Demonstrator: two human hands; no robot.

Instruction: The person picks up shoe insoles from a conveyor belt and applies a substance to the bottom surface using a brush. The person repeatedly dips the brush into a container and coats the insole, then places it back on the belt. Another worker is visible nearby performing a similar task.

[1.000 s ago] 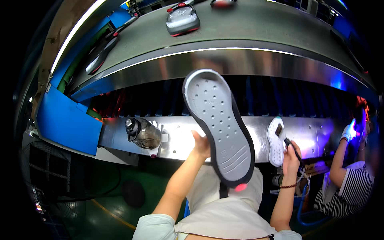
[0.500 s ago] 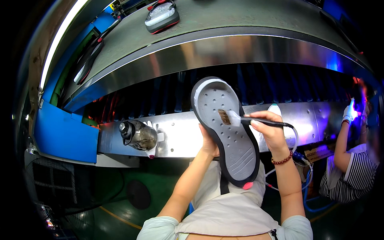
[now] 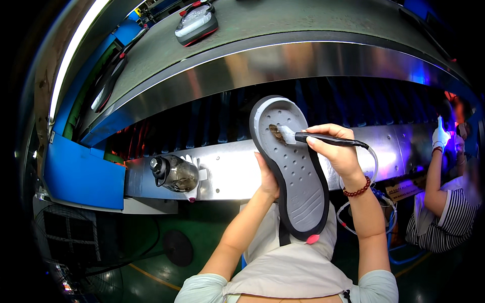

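Observation:
My left hand (image 3: 267, 178) grips the left edge of a large shoe sole (image 3: 298, 174), grey inside with small dimples, a black rim and a pink tab at the heel. The sole is held tilted above my lap, inner face up, and hides most of my left fingers. Pinched in my right hand (image 3: 342, 151) is a brush (image 3: 289, 135) with a black handle, a whitish ferrule and brown bristles. A pale tube runs from the handle's end. The bristles meet the wide end of the sole's inner face.
A dark drink bottle (image 3: 179, 172) stands on the metal ledge (image 3: 227, 169) at left. Beyond, a green conveyor belt (image 3: 288, 17) carries soles, one (image 3: 197, 26) with a red edge. At right, a co-worker's gloved hand (image 3: 441, 136) is under bluish light.
The brush has moved left and up across the sole's wide end. The sole has shifted slightly right. On the belt, the red-edged sole sits further left.

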